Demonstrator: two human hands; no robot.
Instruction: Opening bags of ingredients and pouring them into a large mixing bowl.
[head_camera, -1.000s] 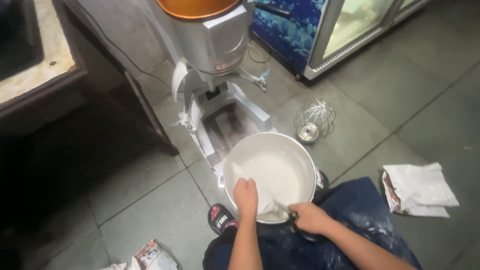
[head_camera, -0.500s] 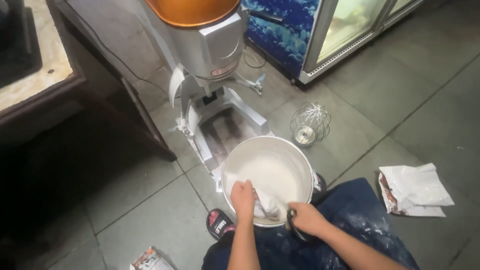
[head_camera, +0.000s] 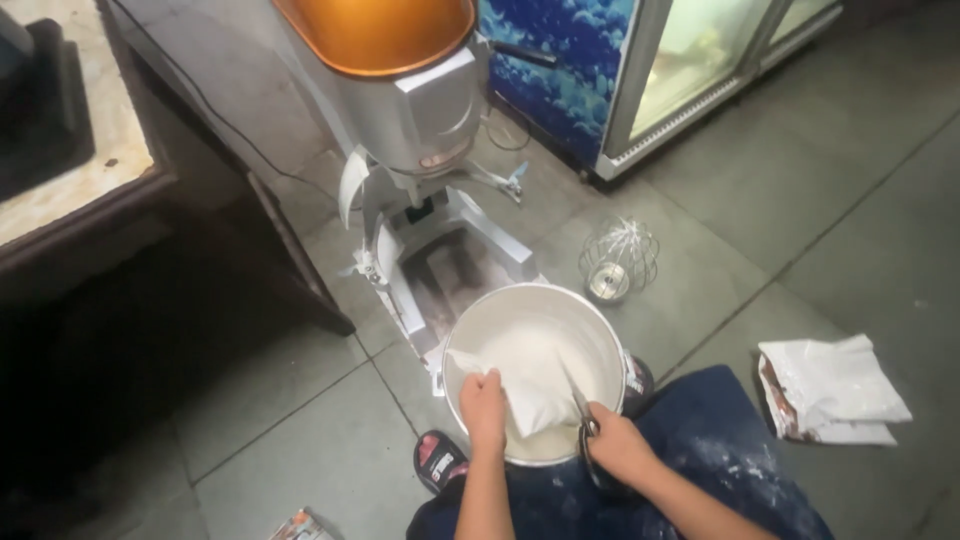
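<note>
Grey tiled floor by stand mixer (head_camera: 410, 130): left hand (head_camera: 484, 398) clutches white flour bag (head_camera: 520, 385) over mixing bowl (head_camera: 470, 330) to catch contents, right hand (head_camera: 615, 445) closed on scissors (head_camera: 582, 410).

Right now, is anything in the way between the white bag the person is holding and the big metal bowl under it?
Nothing visible is. The left hand grips the white bag right over the open metal bowl, and the bag hangs partly inside the rim. The right hand holds scissors at the bag's edge, beside it rather than beneath.

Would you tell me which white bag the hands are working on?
The white bag over the bowl, gripped by the left hand; the other bag lies untouched on the floor.
</note>
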